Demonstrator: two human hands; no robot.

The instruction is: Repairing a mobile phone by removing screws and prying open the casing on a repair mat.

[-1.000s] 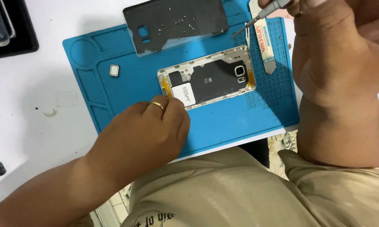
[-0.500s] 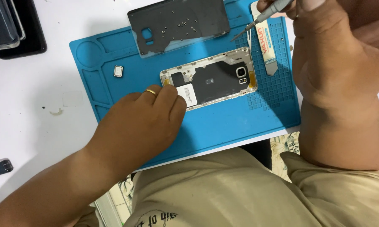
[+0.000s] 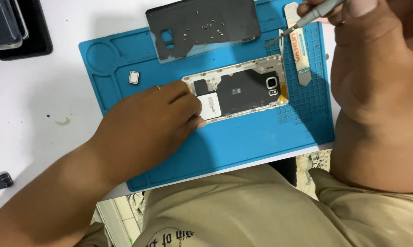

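Head view. We find the left hand (image 3: 156,121) lying on the blue work mat (image 3: 261,137), its fingers (image 3: 188,107) bent and pressed down on the near end of the opened phone (image 3: 243,89), covering that end; they press on it rather than grip it. The phone lies flat on the mat with its back removed, dark inner plate and camera ring exposed, stretching away from those fingertips toward the right hand. A white label patch on the phone sits just beside the left fingertips.

We find the right hand (image 3: 371,59) raised over the mat's far right corner, its fingers (image 3: 334,13) closed around a slim grey screwdriver (image 3: 307,18) whose tip points down toward the phone's far end, just short of it. Directly under that tip stands a pair of tweezers (image 3: 282,41), and just beside it a white pry tool (image 3: 298,50) lies on the mat's gridded area.

Beyond the left fingertips lies the removed grey back cover (image 3: 202,27), small screws scattered on it. A small square part (image 3: 133,77) rests on the mat beside the left knuckles. The mat sits on a white counter (image 3: 32,100); dark devices (image 3: 14,27) are stacked at its far left corner.
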